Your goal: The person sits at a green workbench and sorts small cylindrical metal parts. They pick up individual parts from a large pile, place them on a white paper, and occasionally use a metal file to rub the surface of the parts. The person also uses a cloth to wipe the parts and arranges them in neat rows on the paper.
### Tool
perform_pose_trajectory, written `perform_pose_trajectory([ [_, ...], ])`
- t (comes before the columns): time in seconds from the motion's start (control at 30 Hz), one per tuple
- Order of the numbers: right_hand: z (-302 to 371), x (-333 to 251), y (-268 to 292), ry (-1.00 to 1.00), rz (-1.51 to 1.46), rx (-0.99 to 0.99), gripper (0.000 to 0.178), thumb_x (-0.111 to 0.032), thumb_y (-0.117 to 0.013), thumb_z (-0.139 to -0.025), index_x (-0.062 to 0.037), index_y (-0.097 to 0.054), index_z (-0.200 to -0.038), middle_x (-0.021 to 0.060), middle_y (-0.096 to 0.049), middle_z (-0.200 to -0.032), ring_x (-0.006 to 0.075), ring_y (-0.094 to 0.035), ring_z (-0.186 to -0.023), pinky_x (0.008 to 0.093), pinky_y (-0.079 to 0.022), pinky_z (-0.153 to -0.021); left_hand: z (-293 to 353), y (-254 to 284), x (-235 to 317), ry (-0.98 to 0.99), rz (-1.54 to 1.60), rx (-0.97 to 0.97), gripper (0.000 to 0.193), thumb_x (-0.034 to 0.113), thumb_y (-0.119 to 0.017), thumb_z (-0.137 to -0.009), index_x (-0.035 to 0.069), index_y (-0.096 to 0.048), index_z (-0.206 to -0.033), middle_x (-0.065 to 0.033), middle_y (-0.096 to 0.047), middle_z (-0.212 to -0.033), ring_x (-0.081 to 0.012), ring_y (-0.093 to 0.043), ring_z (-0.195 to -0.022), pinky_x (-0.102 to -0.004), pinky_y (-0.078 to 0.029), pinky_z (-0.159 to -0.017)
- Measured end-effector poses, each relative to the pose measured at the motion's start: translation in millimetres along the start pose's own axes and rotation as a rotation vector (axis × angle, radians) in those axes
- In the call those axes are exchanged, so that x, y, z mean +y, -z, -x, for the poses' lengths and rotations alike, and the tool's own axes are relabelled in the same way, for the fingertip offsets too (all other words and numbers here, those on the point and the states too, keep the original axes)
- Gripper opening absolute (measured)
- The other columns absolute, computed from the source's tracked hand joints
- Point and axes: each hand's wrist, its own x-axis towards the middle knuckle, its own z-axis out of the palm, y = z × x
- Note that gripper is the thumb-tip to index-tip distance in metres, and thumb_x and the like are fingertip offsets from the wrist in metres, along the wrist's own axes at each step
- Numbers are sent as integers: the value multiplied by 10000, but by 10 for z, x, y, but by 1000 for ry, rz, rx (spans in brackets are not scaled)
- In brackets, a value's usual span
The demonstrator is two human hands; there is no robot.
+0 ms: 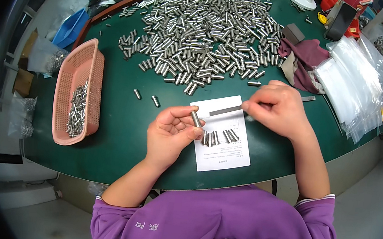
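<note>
My left hand [171, 129] pinches a metal pin [196, 118] between thumb and fingers, tilted, above the white printed sheet [218, 162]. In my right hand [280, 108] is a flat dark file [225, 110], its free end pointing left toward the pin but apart from it. On the sheet several pins lie in two small groups; one group [211, 138] is close to my left fingertips, the other [230, 136] a little to the right. Two loose pins [156, 101] rest on the green table left of the sheet.
A big heap of metal pins [206, 27] covers the table's far middle. At left stands a pink basket [94, 108] partly filled with pins. To the right are a maroon cloth [310, 55], a grey block [293, 34], clear plastic bags [351, 81] and a phone [341, 22].
</note>
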Motion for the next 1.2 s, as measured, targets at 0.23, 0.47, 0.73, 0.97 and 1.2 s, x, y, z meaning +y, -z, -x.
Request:
perform_pose_trajectory([
  [0.23,-27,-279,-250,74,-107,-43,233,-318,-735,-801,-112,-726,-695,15,-639,-628,225,-611,-659,366,-485,-609,-9,31,-80,-24,-130,-127,405,-92,-710,-840,-17,-589,-1219,-114,-685,-986,-155,-685,-891,-285,-586,-798],
  [0.47,6,-138,-154,60,-68,-44,228,-332,-745,-789,-122,-725,-704,6,-635,-627,220,-600,-654,367,-483,-604,-16,-60,-31,-2,-68,-3,398,-84,-729,-817,-32,-597,-1188,-124,-696,-913,-153,-678,-768,-279,-575,-696],
  [0.73,13,11,1,19,16,34,218,-301,-759,-772,-105,-722,-682,21,-648,-636,219,-623,-663,358,-494,-622,7,17,-9,3,-7,-30,414,-101,-716,-830,-36,-584,-1217,-135,-679,-1003,-156,-681,-877,-282,-587,-794],
  [0.97,-35,-301,-212,76,-70,-42,232,-321,-735,-797,-115,-727,-691,12,-657,-654,225,-631,-682,367,-497,-629,-6,-33,-86,-45,-125,-44,382,-62,-726,-835,-32,-589,-1191,-143,-699,-949,-150,-685,-776,-284,-594,-715],
  [1.2,15,19,25,-48,-38,-25,226,-316,-750,-785,-107,-729,-702,33,-657,-654,228,-636,-670,358,-497,-623,-8,-27,-21,23,15,-11,388,-57,-723,-840,-27,-583,-1201,-144,-698,-952,-149,-686,-772,-285,-596,-719],
])
